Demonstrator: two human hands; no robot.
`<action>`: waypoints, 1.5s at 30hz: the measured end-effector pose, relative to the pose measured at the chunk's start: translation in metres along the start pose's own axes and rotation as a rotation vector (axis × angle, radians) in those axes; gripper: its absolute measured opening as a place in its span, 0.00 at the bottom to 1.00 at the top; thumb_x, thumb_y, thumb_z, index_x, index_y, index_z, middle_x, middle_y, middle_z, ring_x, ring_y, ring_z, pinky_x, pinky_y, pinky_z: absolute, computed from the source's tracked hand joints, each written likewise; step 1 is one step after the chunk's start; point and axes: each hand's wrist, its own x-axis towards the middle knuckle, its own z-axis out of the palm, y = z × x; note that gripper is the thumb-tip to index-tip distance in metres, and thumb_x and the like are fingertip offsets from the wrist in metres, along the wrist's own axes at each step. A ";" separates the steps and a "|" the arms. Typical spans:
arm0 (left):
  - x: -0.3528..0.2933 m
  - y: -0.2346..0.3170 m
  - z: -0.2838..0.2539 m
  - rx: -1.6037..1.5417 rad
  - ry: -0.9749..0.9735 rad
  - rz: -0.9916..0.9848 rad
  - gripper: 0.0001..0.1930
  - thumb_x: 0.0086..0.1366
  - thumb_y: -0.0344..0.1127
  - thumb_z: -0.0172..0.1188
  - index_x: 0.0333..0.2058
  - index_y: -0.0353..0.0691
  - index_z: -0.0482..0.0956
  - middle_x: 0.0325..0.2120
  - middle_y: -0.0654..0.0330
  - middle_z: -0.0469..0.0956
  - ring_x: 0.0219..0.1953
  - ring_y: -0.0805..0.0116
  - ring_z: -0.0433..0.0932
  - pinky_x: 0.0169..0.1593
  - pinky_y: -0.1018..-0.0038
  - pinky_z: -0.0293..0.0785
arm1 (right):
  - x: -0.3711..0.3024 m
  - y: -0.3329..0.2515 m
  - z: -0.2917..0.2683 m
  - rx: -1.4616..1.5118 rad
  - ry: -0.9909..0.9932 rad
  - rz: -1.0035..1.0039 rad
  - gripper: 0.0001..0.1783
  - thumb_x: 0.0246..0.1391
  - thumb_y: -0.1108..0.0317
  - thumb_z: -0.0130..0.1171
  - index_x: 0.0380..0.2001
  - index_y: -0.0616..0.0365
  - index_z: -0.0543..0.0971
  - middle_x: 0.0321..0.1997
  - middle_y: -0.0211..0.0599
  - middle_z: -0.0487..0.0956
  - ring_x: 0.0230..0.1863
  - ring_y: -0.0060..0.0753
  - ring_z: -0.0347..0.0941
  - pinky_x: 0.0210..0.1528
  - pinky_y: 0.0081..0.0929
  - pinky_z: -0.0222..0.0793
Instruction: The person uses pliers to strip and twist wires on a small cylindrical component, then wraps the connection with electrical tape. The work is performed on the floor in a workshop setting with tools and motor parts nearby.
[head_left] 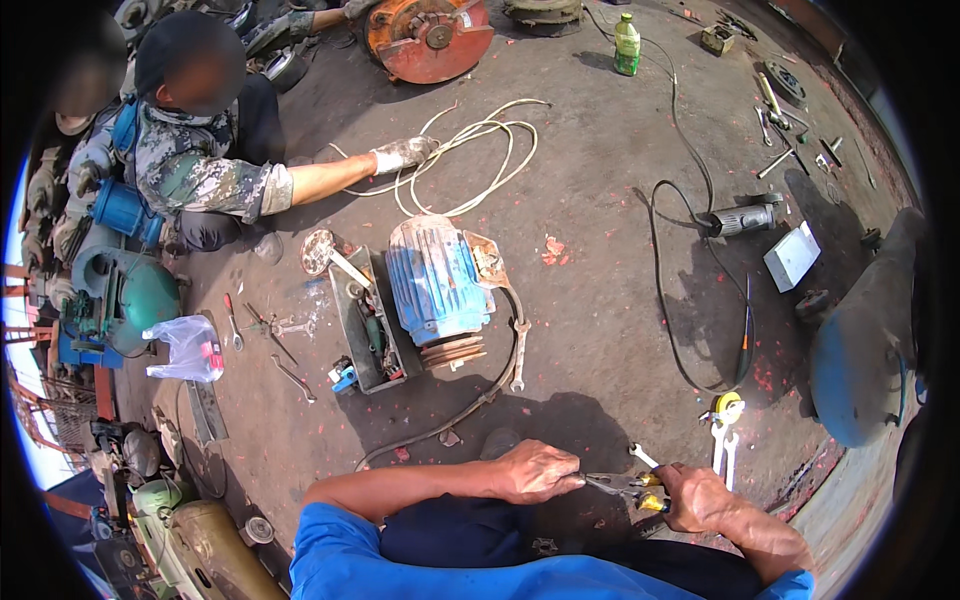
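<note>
My right hand point(697, 497) is closed around pliers point(652, 498) with yellow-and-dark handles, their jaws pointing left. At the jaw tips, the fingers of my left hand point(540, 472) are pinched together; what they hold is too small to make out. A wrench point(642, 455) with a silver open end shows just beyond my right fingers. Two more wrenches point(718, 448) lie on the ground to the right, touching a yellow tape roll point(728, 406). Ahead stands a blue finned electric motor point(440, 280) with a pulley, its dark cable point(462, 410) curving toward my left forearm.
A metal toolbox point(362, 300) sits beside the motor. Ahead left, a co-worker's gloved hand point(405, 155) touches a coiled pale cable point(500, 130). An angle grinder point(742, 219) with a black cord, a screwdriver point(745, 330), a white box point(792, 256) and a blue tank point(855, 370) are at right.
</note>
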 end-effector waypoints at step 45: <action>0.007 -0.003 0.008 0.083 0.083 -0.008 0.16 0.67 0.46 0.64 0.43 0.40 0.75 0.38 0.55 0.75 0.39 0.49 0.79 0.39 0.56 0.79 | -0.004 0.012 0.000 -0.040 -0.004 0.037 0.26 0.43 0.65 0.65 0.47 0.64 0.75 0.39 0.57 0.81 0.42 0.63 0.80 0.45 0.51 0.75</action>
